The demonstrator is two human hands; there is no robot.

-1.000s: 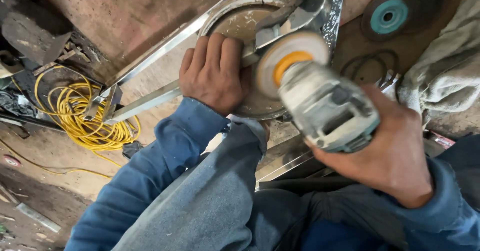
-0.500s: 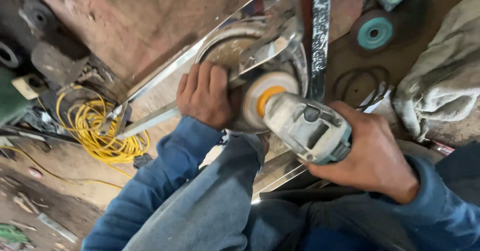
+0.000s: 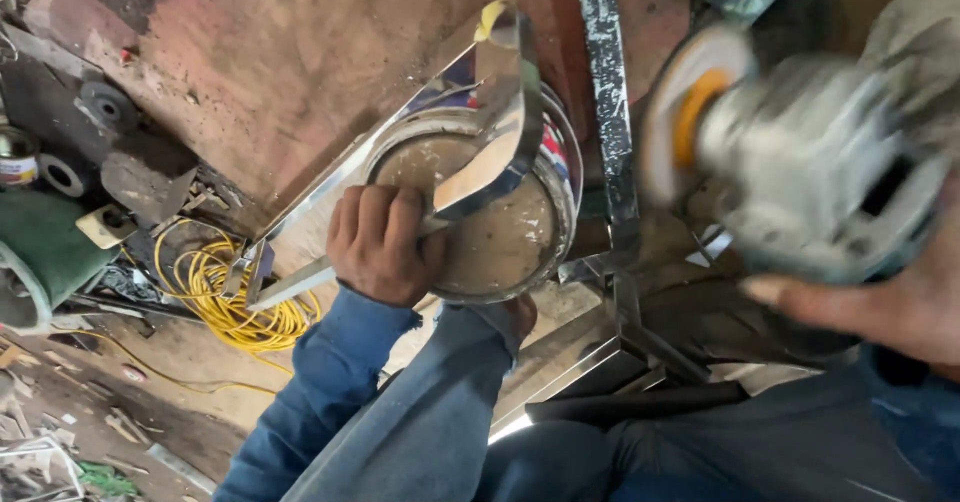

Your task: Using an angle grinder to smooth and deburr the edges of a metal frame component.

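My left hand [image 3: 378,244] grips a shiny bent metal strip [image 3: 497,132] and presses it onto the top of a round tin can [image 3: 520,237]. The strip runs down left to a pointed end [image 3: 285,287]. My right hand [image 3: 880,297] holds a grey angle grinder [image 3: 820,177], blurred with motion, lifted up at the right and away from the strip. Its pale disc with an orange hub [image 3: 690,112] faces left. My knee in grey trousers [image 3: 440,402] sits below the can.
A coil of yellow cable [image 3: 230,297] lies on the ground at left, among scrap, discs [image 3: 100,107] and a green cloth [image 3: 40,247]. A flat patterned metal bar [image 3: 610,132] stands upright right of the can. More steel sections [image 3: 600,362] lie under it.
The grinder has lifted off the strip and swung up to the right, close to the camera. The view has moved nearer. My left hand keeps its hold on the strip.
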